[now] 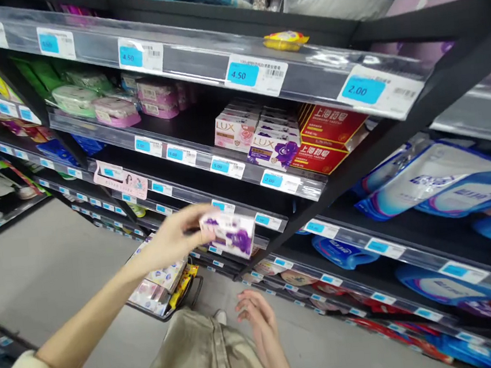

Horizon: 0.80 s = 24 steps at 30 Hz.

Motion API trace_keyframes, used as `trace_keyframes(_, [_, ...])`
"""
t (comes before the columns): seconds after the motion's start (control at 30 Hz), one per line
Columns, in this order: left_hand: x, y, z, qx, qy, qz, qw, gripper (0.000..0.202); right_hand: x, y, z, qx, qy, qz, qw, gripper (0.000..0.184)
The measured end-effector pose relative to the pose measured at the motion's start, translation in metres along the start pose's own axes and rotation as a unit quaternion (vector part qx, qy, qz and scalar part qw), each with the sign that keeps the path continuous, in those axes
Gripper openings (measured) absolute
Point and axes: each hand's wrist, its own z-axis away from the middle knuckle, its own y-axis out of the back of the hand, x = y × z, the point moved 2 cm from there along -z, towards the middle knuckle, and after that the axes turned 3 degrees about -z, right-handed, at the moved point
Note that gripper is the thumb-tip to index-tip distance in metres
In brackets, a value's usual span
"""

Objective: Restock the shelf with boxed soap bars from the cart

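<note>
My left hand [185,233] reaches out from the left, closed on one end of a white and purple soap box [233,234], held in front of the lower shelves. The box is slightly blurred. Lower down, near my shirt front, my right hand [258,313] hangs with loosely bent fingers, apart and holding nothing. On the shelf above the held box stand rows of Lux soap boxes: a pink and white stack [234,132] and a matching purple and white stack [273,146]. Red and yellow boxes [325,136] are stacked to their right.
A basket [165,316] with several packs sits on the floor below my left forearm. Blue and white detergent pouches [457,181] fill the right shelves. Plastic soap dishes [117,111] stand left of the soap. Clear price rails [198,58] edge the shelves; a yellow packet [286,40] rests on one.
</note>
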Motion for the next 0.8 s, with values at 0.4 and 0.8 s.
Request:
trace_keyframes(0.4, [0.025,0.083,-0.178,0.052,-0.137,-0.061,0.987,0.059,0.015,0.003,0.000,0.102,-0.032,0.078,0.991,0.016])
trace_keyframes(0.8, [-0.015,0.080,-0.201,0.003,-0.219,-0.158,0.963,0.055,0.018,0.004,-0.028,0.182,-0.086,0.088,0.976,0.019])
